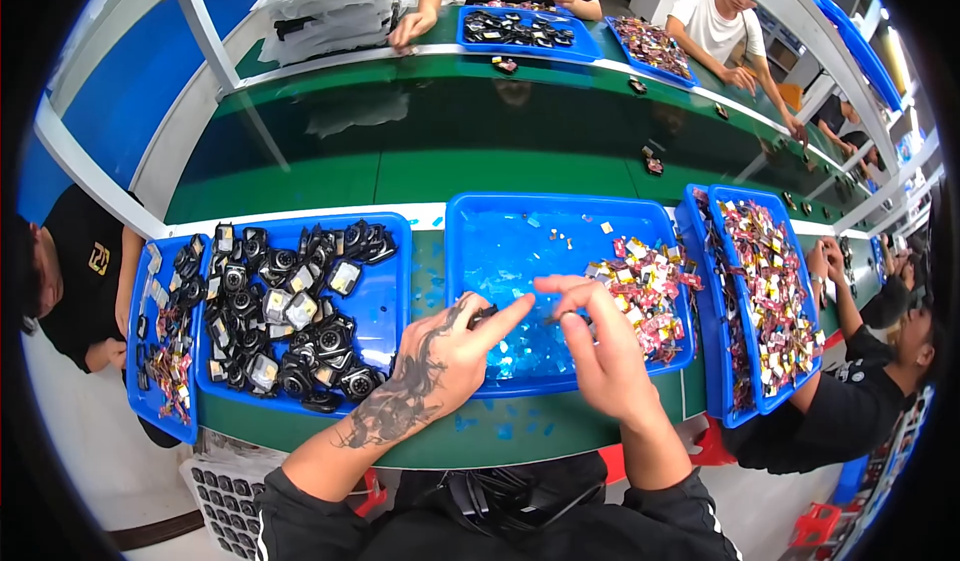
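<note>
Both hands meet over the near edge of the middle blue tray (560, 211), seen from the head camera. Left hand (440, 356) has its grip pinched on a small dark part (484, 313), held between thumb and forefinger just above the tray floor. Right hand (600, 346) curls its fingers toward that same part, fingertips close beside it; whether its grip holds anything of its own cannot be told.

That middle tray sits on the green counter (400, 176) and carries a heap of small red, yellow and white pieces (650, 286) along its right side (its left half shows only bare blue floor with a few scraps). Just left of it stands another blue tray (385, 306) filled with black round-bodied parts (290, 321). To the right, two more blue trays (715, 311), one set over the other, hold more of the coloured pieces.

Other people sit around the counter: one at the left edge, one at the lower right, two across the far side with their own blue trays.
</note>
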A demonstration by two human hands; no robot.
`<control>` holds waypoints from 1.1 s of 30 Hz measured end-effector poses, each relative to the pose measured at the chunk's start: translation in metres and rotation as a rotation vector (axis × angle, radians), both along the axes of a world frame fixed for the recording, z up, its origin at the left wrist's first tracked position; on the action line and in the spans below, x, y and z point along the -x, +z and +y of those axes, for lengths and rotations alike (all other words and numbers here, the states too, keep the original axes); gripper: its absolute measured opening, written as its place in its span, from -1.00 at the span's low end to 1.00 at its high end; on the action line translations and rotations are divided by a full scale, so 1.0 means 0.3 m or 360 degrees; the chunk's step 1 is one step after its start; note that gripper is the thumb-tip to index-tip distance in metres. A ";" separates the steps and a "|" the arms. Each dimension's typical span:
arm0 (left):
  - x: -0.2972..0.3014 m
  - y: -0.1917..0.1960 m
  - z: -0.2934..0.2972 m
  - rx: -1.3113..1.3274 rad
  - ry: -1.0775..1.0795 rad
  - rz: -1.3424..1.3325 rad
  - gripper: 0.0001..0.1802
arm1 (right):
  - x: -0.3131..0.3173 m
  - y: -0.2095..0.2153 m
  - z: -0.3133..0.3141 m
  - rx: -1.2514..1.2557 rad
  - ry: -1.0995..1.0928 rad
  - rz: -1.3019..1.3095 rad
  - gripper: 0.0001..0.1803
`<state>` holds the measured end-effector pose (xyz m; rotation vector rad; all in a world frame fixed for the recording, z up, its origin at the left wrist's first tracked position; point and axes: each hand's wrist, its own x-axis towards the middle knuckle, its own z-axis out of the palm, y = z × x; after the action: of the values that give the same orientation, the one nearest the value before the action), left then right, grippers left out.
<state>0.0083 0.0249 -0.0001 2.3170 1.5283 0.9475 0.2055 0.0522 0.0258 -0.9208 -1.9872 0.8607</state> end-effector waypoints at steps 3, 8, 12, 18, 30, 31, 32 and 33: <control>0.012 -0.026 -0.003 -0.0064 -0.0156 0.0028 -0.57 | -0.007 0.004 -0.022 0.0221 0.0178 0.0353 -0.90; 0.008 -0.026 0.000 0.0746 0.0017 -0.1291 -0.66 | -0.036 -0.030 0.014 0.0132 -0.0243 0.0197 -0.87; 0.022 -0.051 0.023 0.1233 -0.0199 -0.1986 -0.66 | -0.032 -0.018 -0.016 0.0169 -0.0069 0.0137 -0.82; -0.020 -0.047 0.002 0.1070 -0.0082 -0.2109 -0.71 | 0.085 -0.014 -0.034 0.0024 -0.0195 -0.0029 -0.77; -0.027 -0.046 -0.022 0.0872 -0.0329 -0.1916 -0.63 | 0.117 -0.019 -0.033 -0.0072 -0.0438 -0.0007 -0.88; -0.031 -0.049 -0.021 0.0877 -0.0338 -0.1920 -0.63 | 0.118 -0.019 -0.033 -0.0073 -0.0445 -0.0013 -0.88; -0.034 -0.052 -0.019 0.0859 -0.0344 -0.1957 -0.62 | 0.119 -0.018 -0.033 -0.0033 -0.0451 0.0012 -0.89; -0.037 -0.053 -0.020 0.0838 -0.0344 -0.1993 -0.62 | 0.119 -0.018 -0.033 0.0007 -0.0453 0.0041 -0.90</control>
<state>0.0193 0.0188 -0.0161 1.0369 0.7872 1.3104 0.1696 0.0424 0.0204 -1.1557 -1.7780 0.7120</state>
